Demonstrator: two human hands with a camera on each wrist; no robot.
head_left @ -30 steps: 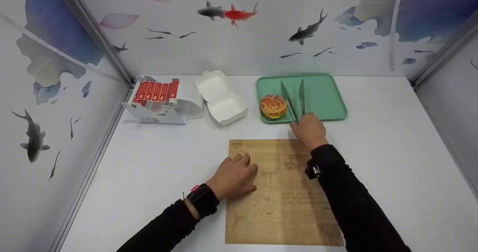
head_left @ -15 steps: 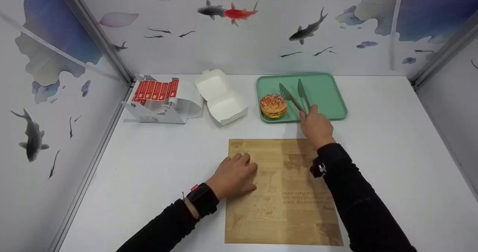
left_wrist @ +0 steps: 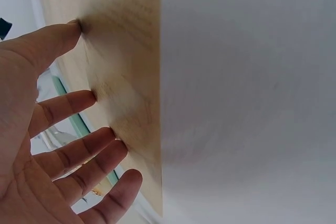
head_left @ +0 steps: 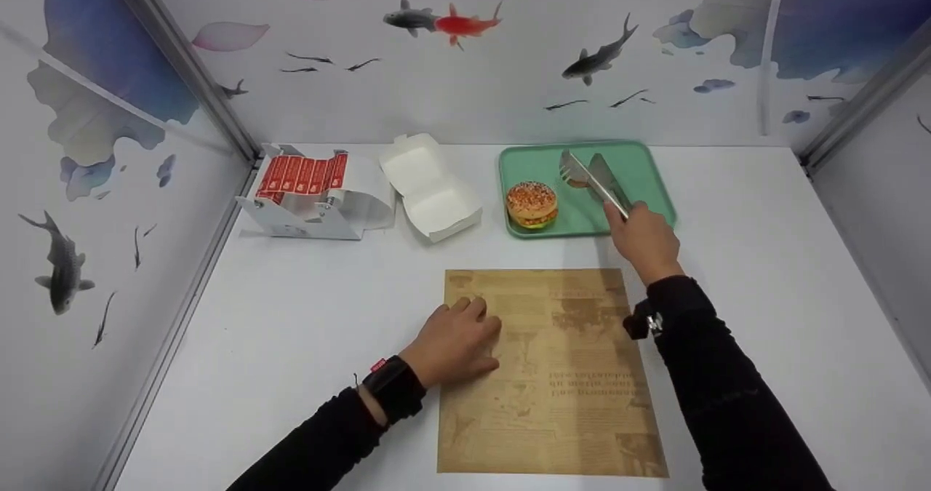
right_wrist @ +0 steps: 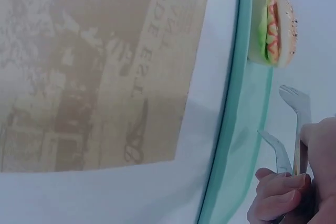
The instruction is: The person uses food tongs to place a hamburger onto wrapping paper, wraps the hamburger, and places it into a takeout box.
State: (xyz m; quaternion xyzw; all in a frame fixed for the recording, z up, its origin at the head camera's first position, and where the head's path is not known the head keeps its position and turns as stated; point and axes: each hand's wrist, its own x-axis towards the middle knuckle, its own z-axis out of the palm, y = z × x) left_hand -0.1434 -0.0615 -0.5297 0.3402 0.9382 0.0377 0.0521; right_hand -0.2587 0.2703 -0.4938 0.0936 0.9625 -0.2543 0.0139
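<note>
Right grip (head_left: 647, 242), holding tongs (head_left: 604, 190), has moved farther from burger (head_left: 532, 204); left grip (head_left: 457, 342) stays wide.

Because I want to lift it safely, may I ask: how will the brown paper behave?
The brown paper will probably be floppy and light, since it looks thin. If pulled now, it may wrinkle or catch, because the left hand touches it.

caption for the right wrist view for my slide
Right hand gripping metal tongs near a seeded burger on a green tray
</note>
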